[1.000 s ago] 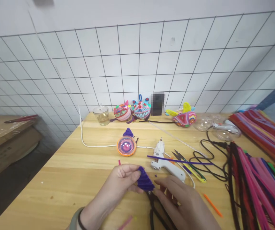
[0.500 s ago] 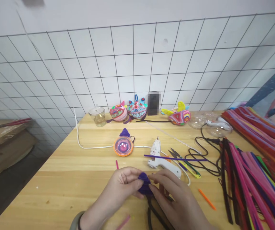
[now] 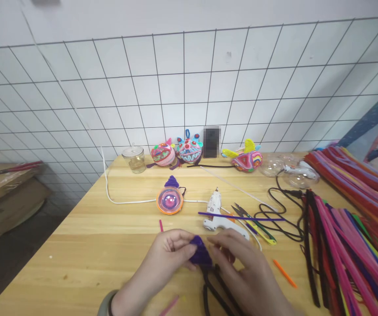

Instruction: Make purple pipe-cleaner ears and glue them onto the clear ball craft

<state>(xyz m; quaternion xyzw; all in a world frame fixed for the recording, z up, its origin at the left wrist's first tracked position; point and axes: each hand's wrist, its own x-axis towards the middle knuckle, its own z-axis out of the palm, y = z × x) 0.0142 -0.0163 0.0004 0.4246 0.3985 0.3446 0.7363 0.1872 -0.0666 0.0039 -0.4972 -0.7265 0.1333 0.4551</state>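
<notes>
Both hands meet low over the wooden table (image 3: 86,245), working on a small purple pipe-cleaner cone (image 3: 200,253). The left hand (image 3: 169,253) is closed on the cone's left side, thumb and fingertips pinching it. The right hand (image 3: 241,265) touches the cone's right side with its fingertips, curled around it; how firmly it grips cannot be told. Dark pipe-cleaner stems (image 3: 213,292) run from under the cone toward the lower edge of the view, between the two wrists.

Just beyond the hands lies a white hot-glue gun (image 3: 220,217), with a straight purple pipe cleaner (image 3: 241,217) lying across it. To the right of the gun sit small scissors with yellow-green handles (image 3: 254,224), and near them a tangle of black cord (image 3: 281,219). Farther back stands a round orange-rimmed ornament (image 3: 169,200) with a purple cone on its far side. A white cable (image 3: 116,193) curves along the table beside it. Against the tiled wall are a glass jar (image 3: 135,159) and three colourful pipe-cleaner figures (image 3: 189,151). A large heap of coloured pipe cleaners (image 3: 350,219) covers the right side of the table. A short orange piece (image 3: 284,273) lies near the right hand.
</notes>
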